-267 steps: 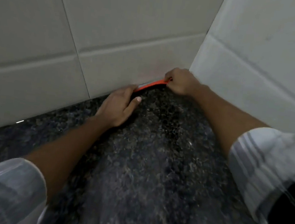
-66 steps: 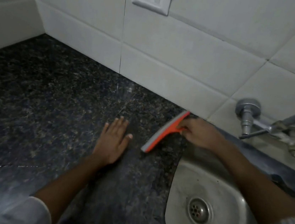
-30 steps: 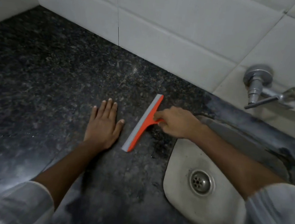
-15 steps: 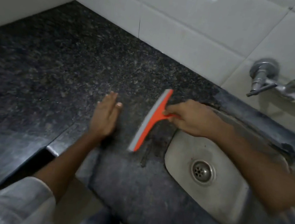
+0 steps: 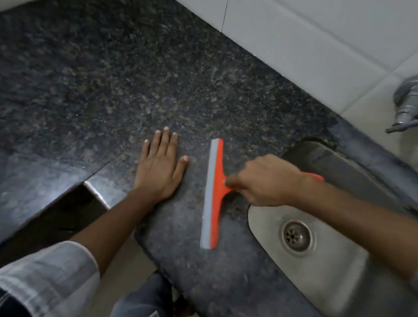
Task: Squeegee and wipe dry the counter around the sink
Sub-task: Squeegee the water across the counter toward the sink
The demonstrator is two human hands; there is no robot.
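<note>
An orange squeegee point(image 5: 216, 193) with a grey rubber blade lies blade-down on the dark speckled granite counter point(image 5: 108, 72), just left of the steel sink point(image 5: 334, 266). My right hand point(image 5: 265, 183) grips its orange handle, whose end pokes out past my wrist. The blade runs from near the counter's front edge toward the wall. My left hand point(image 5: 160, 167) rests flat on the counter, fingers spread, a short way left of the blade and apart from it.
White tiled walls point(image 5: 296, 37) border the counter at the back and left. A chrome tap point(image 5: 414, 104) juts from the wall above the sink's far right. The drain point(image 5: 297, 237) sits in the basin. The counter's front edge steps inward near my left forearm.
The squeegee has slid toward the front edge of the counter beside the sink, its blade turning straighter. My left hand stayed flat on the counter. The view tilted down toward the floor.
</note>
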